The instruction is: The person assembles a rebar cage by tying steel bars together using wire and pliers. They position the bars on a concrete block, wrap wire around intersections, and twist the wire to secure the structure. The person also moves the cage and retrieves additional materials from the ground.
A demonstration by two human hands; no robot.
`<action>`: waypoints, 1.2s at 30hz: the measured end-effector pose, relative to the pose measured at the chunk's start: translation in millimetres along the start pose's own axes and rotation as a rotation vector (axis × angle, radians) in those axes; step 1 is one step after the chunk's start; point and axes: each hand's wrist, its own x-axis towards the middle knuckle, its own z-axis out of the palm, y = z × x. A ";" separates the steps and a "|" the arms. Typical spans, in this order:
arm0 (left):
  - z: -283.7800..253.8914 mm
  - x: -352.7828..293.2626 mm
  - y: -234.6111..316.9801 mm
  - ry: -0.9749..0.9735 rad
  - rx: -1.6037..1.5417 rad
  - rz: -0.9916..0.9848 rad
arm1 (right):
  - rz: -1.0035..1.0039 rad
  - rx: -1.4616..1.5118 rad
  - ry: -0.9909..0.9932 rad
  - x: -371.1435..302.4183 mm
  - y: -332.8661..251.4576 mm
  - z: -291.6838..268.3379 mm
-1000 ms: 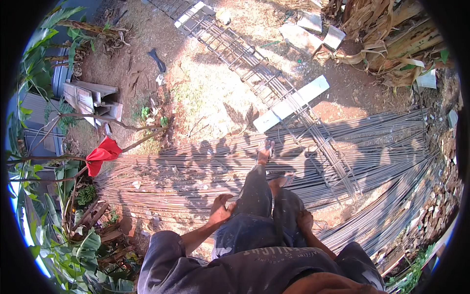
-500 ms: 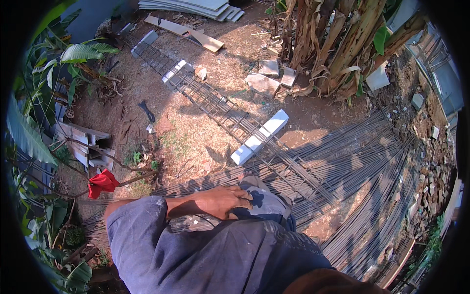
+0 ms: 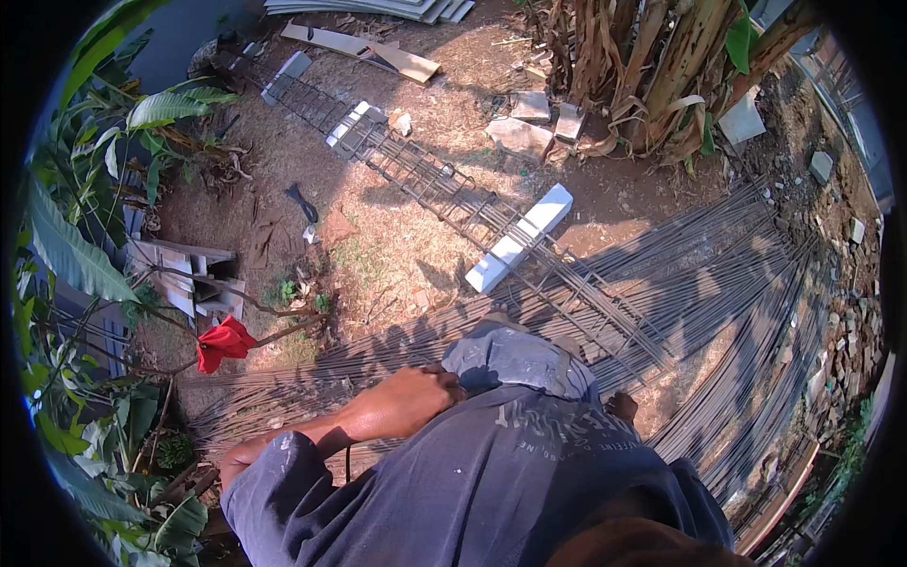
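Observation:
My left hand (image 3: 406,402) is by my lap, where the dark blue shirt (image 3: 444,472) meets the pale grey, stained legwear (image 3: 524,359). Its fingers are bent inward against the cloth and their tips are hidden, so what they hold, if anything, does not show. To the right of my lap a small brown shape (image 3: 622,406) pokes out past the shirt. Whether it is my right hand or a foot is unclear. Ahead lies a long cage of tied steel bars (image 3: 463,203), propped on white blocks (image 3: 520,238).
Long loose steel rods (image 3: 699,255) fan across the ground around me. A branch with a red flower (image 3: 224,344) reaches in at left, near stacked boards (image 3: 189,274). Farther off are a plank (image 3: 359,49), broken slabs (image 3: 520,137) and banana trunks (image 3: 661,85). Rubble (image 3: 841,350) lines the right side.
My left hand has drawn back from the grey legwear toward the shirt, its fingers now more curled. The view has shifted slightly, and the brown shape at the right of my lap has appeared.

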 end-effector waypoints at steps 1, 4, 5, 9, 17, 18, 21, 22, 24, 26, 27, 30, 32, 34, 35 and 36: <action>15.0 -13.4 6.0 -0.046 -0.051 -0.112 | 0.077 -0.045 0.257 -6.9 -41.8 54.5; 10.3 -50.3 35.3 -0.137 -0.132 -0.436 | 0.149 -0.188 0.384 -21.4 -133.4 179.3; 11.5 -48.2 20.3 -0.151 -0.180 -0.401 | 0.092 -0.223 0.424 -18.2 -157.8 169.4; -25.1 -76.7 45.3 -0.203 -0.323 -0.495 | 0.099 -0.271 0.277 12.3 -153.5 176.7; -29.3 -47.6 -20.8 -0.075 -0.212 -0.239 | 0.108 0.286 0.080 68.2 -118.5 73.3; -27.6 -51.1 -10.7 -0.100 -0.194 -0.304 | 0.165 0.172 0.134 71.7 -94.8 117.9; -2.4 -45.0 -38.8 0.107 -0.149 -0.306 | 0.149 -0.147 0.365 46.8 -114.7 158.0; -5.1 -45.1 -42.2 0.079 -0.169 -0.306 | 0.146 -0.158 0.366 43.2 -116.3 170.1; -15.0 -45.0 -51.6 0.019 -0.208 -0.286 | 0.126 -0.157 0.387 34.2 -122.1 186.5; -24.8 -56.5 -63.0 0.021 -0.215 -0.211 | 0.090 -0.134 0.436 23.9 -131.5 196.9; -34.0 -63.0 -65.1 0.014 -0.218 -0.173 | 0.096 -0.045 0.344 21.7 -128.5 190.2; -65.2 -62.8 -51.3 -0.141 -0.254 -0.162 | 0.177 -0.072 0.385 17.2 -126.5 186.4; -72.3 -51.3 -44.6 -0.231 -0.272 -0.146 | -0.137 -1.093 0.150 16.4 -115.7 175.8; -61.1 -43.7 -45.0 -0.192 -0.235 -0.114 | -0.269 -1.538 0.129 5.1 -106.1 167.7; -53.6 -40.3 -46.4 -0.170 -0.217 -0.095 | -0.179 -1.402 0.199 0.4 -104.5 162.0; -44.6 -36.8 -48.9 -0.139 -0.214 -0.074 | -0.086 -1.248 0.246 -3.5 -106.0 154.6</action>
